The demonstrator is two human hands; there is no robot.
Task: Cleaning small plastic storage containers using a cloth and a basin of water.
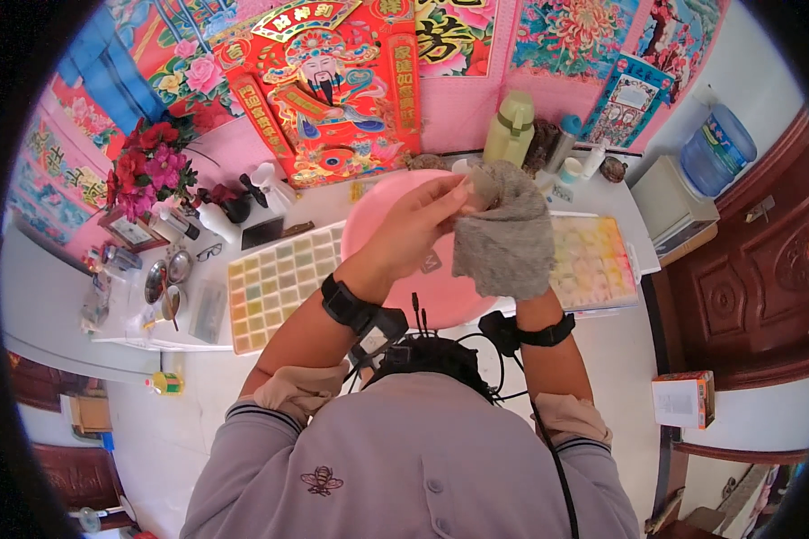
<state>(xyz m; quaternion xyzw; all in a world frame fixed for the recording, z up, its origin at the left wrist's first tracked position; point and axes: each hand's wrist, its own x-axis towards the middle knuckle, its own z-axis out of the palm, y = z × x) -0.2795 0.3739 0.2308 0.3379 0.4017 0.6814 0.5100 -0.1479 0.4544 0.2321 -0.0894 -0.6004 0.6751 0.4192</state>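
Note:
My left hand point(414, 226) pinches a small greyish, partly see-through piece point(480, 192) between thumb and fingers. A grey knit cloth point(502, 249) drapes over my right hand, which is mostly hidden, and touches the small piece. Both hands are above a round pink plastic basin point(404, 296). A small dark piece bearing a mark point(431, 261) shows in the basin. Left of it lies a white compartment tray point(286, 279) with yellow, green and orange tinted squares. On the right is another shallow tray point(593, 263) with yellow and pink colouring.
Behind the basin stands a green thermos point(510, 131) beside a steel bottle point(565, 143). To the left are eyeglasses point(209, 252), metal bowls point(155, 281), a clear box point(207, 311) and a vase of artificial flowers point(152, 168). Black cables point(546, 431) hang by my right arm.

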